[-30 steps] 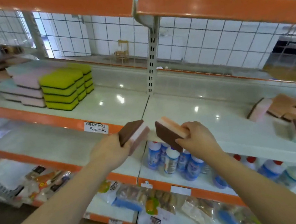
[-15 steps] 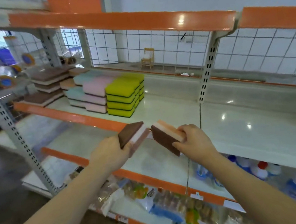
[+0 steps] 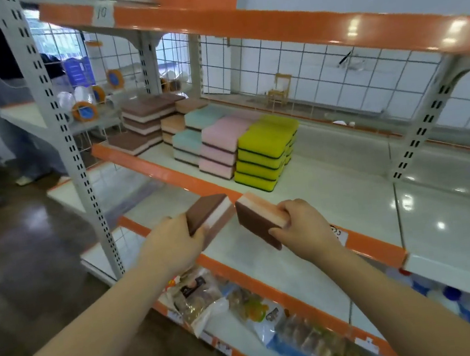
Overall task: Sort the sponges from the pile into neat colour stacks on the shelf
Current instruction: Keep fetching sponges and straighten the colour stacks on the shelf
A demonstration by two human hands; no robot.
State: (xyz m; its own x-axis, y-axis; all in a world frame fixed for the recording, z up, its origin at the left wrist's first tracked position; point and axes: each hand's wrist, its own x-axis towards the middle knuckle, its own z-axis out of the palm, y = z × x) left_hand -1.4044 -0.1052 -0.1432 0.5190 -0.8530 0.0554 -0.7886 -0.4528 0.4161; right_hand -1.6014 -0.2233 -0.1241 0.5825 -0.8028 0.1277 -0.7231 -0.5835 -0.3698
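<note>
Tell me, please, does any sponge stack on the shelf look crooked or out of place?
Nothing stands out. The yellow stack, pink stack and brown stack look even, and each hand holds one sponge.

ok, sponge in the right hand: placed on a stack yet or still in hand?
Still in hand. The right hand grips the orange-topped sponge in front of the shelf edge, apart from the sorted stacks.
</note>
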